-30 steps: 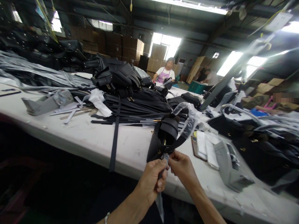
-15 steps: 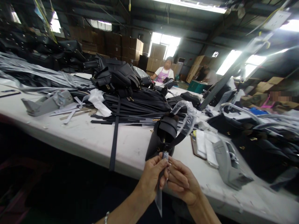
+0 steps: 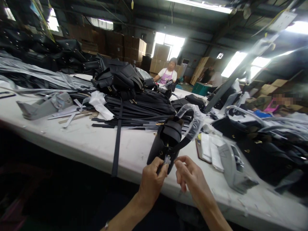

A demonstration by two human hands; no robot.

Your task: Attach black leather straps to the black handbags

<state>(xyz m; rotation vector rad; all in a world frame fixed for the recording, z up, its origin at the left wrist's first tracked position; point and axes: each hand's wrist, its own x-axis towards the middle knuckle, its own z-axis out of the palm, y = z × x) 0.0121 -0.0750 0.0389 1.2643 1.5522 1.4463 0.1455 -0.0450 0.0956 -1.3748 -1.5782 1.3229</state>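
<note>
While your left hand [image 3: 151, 183] pinches the thin clear plastic strip [image 3: 166, 159] at the black leather bag [image 3: 161, 145], your right hand [image 3: 191, 179] hangs half-open, empty; strip likely flimsy, slippery: grip its end.

We're on the black bag [image 3: 161, 146] now: leather-like, smooth, a soft sheen. Small gold metal fittings [image 3: 167, 145] glint on it. Its handle wears crinkly clear plastic wrap [image 3: 193, 120], glossy. Our left hand [image 3: 151, 183] pinches a scrap of clear film [image 3: 166, 159], shiny too. The table [image 3: 96, 144] reads matt white and scuffed. Behind it, black straps [image 3: 141, 110] look smooth and semi-matt, and the paper slips [image 3: 211, 150] look dull.
</note>
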